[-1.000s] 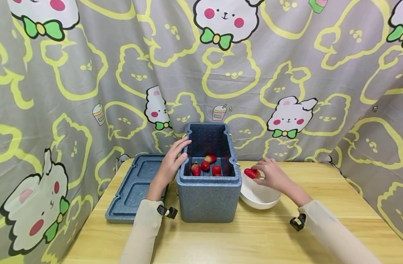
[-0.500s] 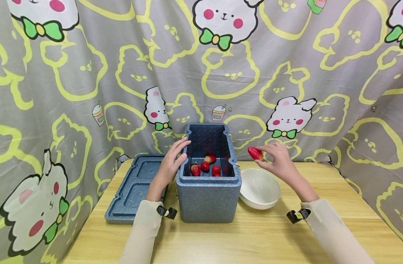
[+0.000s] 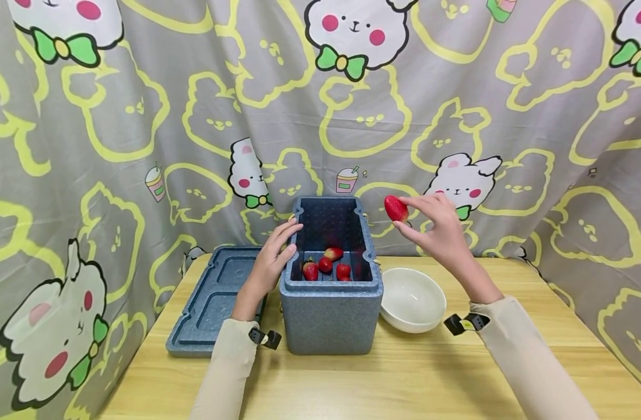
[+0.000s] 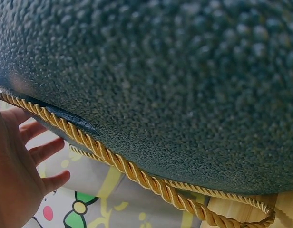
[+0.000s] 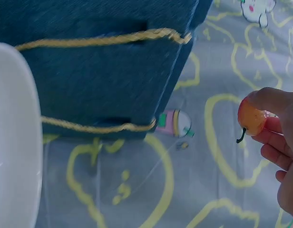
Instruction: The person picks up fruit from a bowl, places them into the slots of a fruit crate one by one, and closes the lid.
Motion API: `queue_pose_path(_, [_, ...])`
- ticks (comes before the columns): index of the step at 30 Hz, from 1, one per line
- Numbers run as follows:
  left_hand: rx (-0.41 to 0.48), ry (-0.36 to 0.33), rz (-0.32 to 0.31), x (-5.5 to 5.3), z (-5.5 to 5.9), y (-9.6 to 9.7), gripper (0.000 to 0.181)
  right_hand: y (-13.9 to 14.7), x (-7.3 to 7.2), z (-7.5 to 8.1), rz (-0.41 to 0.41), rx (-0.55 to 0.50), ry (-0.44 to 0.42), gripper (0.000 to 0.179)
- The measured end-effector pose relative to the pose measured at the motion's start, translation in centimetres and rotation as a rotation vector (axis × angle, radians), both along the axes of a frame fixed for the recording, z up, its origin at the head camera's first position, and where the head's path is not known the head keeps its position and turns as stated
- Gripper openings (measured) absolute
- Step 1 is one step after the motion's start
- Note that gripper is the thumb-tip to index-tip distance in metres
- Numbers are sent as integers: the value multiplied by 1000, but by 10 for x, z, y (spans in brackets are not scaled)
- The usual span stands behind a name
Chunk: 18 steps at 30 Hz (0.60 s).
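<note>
Between thumb and fingertips my right hand (image 3: 440, 230) pinches a red strawberry (image 3: 395, 208), raised above and behind the white bowl (image 3: 412, 303). The right wrist view shows this strawberry's pale orange end (image 5: 252, 121) with a dark stem. My left hand (image 3: 269, 259) rests against the left rim of a blue-grey foam box (image 3: 330, 321), its fingers fairly straight. Several strawberries (image 3: 310, 271) lie on the box's floor. Part of one is hidden behind the front wall. In the left wrist view, gold twisted cord (image 4: 122, 164) runs along the box's side, near the left hand's spread fingers.
The box's lid (image 3: 215, 303) lies flat on the wooden table (image 3: 330, 385), left of the box. Immediately right of the box stands the bowl. A patterned grey curtain (image 3: 372, 134) hangs behind and at both sides of the table.
My right hand has lifted the strawberry up out of the bowl, and moved it slightly left toward the box. The left hand has stayed on the rim.
</note>
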State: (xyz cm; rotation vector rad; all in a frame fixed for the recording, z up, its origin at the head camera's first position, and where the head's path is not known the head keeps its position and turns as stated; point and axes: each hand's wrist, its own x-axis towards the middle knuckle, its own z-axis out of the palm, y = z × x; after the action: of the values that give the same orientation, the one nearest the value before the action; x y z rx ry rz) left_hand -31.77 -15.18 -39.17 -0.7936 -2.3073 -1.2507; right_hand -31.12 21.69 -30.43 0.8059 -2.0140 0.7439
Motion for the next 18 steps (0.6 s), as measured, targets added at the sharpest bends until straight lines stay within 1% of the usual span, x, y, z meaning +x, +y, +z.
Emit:
queue_pose_path(4, [-3, -2, 0, 0, 1, 0, 48, -15, 5, 15, 53, 15, -7, 50])
queue_pose_path(8, [-4, -5, 1, 0, 1, 0, 48, -30, 9, 24, 98, 40, -5, 50])
queue_pose_path(12, [-3, -6, 4, 1, 2, 0, 48, -45, 9, 30, 130, 79, 18, 49])
queue_pose_path(18, [6, 14, -10, 1, 0, 0, 47, -63, 10, 31, 159, 163, 40, 46])
